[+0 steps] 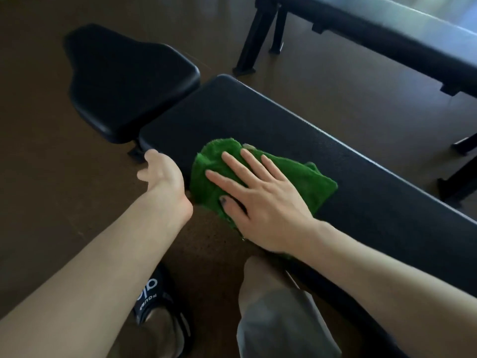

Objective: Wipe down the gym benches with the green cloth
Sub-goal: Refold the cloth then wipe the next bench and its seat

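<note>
Hands: right (260, 200) flat, fingers straight, pressing cloth (294, 174); left (161, 174) loosely open, holding nothing, at the pad's near edge. Cloth: one, green, soft, light, bunches easily; best driven under a flat palm. Lies on long pad (258, 120). Benches: two; second (387, 29) beyond. Seat pad (124, 81): one.

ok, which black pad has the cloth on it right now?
The long back pad, under the green cloth and the flat right hand. The separate seat pad to its left and the far bench are bare.
</note>
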{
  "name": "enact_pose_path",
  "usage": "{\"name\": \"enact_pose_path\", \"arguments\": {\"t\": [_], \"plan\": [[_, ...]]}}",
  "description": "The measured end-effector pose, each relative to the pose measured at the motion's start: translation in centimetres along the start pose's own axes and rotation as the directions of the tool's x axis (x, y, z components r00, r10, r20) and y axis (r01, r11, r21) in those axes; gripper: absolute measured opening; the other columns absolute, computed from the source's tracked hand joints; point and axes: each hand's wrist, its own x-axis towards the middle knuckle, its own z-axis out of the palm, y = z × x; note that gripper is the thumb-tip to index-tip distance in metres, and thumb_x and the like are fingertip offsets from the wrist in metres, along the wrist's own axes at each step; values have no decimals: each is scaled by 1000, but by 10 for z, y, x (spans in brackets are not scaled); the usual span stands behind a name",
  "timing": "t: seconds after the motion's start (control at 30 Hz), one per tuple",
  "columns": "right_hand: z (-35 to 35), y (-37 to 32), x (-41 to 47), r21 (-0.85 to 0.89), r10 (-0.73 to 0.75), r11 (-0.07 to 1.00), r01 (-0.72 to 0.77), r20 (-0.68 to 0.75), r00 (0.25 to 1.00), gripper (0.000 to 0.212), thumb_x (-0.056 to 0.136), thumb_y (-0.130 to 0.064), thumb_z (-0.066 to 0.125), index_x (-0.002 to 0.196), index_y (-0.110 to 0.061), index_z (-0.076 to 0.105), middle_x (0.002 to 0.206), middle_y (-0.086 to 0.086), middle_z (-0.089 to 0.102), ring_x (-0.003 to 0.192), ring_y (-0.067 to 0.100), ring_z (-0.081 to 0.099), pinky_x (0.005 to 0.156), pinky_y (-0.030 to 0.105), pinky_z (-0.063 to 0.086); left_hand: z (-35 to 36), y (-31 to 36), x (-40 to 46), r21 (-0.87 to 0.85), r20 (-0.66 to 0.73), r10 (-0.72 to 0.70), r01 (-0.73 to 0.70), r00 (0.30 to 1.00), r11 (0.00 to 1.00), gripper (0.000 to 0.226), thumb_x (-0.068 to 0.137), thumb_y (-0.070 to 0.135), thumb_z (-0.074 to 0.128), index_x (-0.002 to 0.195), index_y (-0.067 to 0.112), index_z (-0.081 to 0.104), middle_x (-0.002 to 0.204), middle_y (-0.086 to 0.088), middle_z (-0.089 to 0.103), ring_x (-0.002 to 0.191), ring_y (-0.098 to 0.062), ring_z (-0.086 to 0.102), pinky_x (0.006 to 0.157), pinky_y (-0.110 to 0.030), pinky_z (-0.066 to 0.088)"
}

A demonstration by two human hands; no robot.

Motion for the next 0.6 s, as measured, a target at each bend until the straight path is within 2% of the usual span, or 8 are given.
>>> {"name": "enact_pose_path", "arguments": {"t": [0.1, 0.17, 0.23, 0.33, 0.4, 0.47, 0.53, 0.6], "plan": [[-3, -5, 71, 16, 78, 997, -78, -9, 997, 53, 107, -52, 20, 160, -49, 21, 174, -5, 11, 161, 25, 1, 129, 47, 1, 11, -4, -2, 6, -91, 20, -19, 996, 1000, 89, 80, 70, 28, 159, 29, 36, 164, -7, 37, 148, -41, 38, 114, -67, 32], [-4, -2, 102, 21, 121, 992, -121, -1, 993, 53, 108, -51, 20, 160, -49, 21, 174, -5, 10, 161, 23, 0, 129, 45, -1, 19, -7, -32, 5, -130, 73, -73, 989, 997, 76, 97, 61, 28, 165, 27, 18, 169, -10, 27, 149, -40, 36, 118, -63, 30], [-7, 11, 110, 34, 154, 988, -154, -8, 988, 53, 108, -51, 19, 161, -48, 22, 174, -5, 10, 161, 22, 0, 129, 42, -3, 27, -15, -57, 60, -165, 133, -125, 977, 990, 65, 110, 46, 25, 166, 22, 3, 171, -11, 17, 151, -36, 30, 123, -53, 26], [-16, 56, 88, 62, 302, 952, -299, -40, 953, 54, 107, -53, 17, 161, -48, 20, 174, -6, 9, 161, 19, 1, 129, 39, -2, 32, -27, -79, 183, -155, 259, -230, 953, 956, 60, 112, 35, 27, 164, 8, 12, 172, -10, 16, 153, -24, 25, 118, -34, 23], [-22, 95, 57, 72, 451, 891, -447, -48, 891, 55, 106, -55, 17, 161, -49, 18, 174, -7, 11, 160, 18, 5, 129, 39, 2, 35, -28, -80, 156, -159, 223, -199, 962, 968, 60, 112, 38, 26, 164, 13, 12, 171, -5, 16, 150, -22, 28, 118, -36, 22], [-29, 118, 13, 71, 578, 816, -574, -43, 815, 56, 106, -55, 16, 162, -48, 14, 173, -6, 14, 160, 18, 10, 129, 39, 6, 37, -25, -83, 117, -170, 181, -162, 969, 980, 58, 112, 39, 25, 163, 16, 12, 169, -3, 15, 144, -23, 31, 115, -39, 23], [-28, 118, -33, 59, 650, 760, -648, -55, 758, 57, 107, -53, 14, 163, -44, 12, 174, -4, 12, 160, 18, 7, 129, 38, 5, 39, -25, -88, 129, -184, 197, -175, 963, 976, 55, 112, 36, 26, 161, 16, 13, 164, -6, 20, 122, -25, 36, 98, -35, 25], [-21, 101, -66, 58, 701, 713, -699, -66, 710, 58, 107, -51, 14, 164, -41, 9, 174, -3, 5, 160, 19, 0, 130, 38, 0, 41, -27, -90, 145, -199, 232, -206, 952, 968, 51, 111, 33, 29, 157, 19, 13, 154, -12, 28, 105, -25, 35, 91, -33, 25]]}}
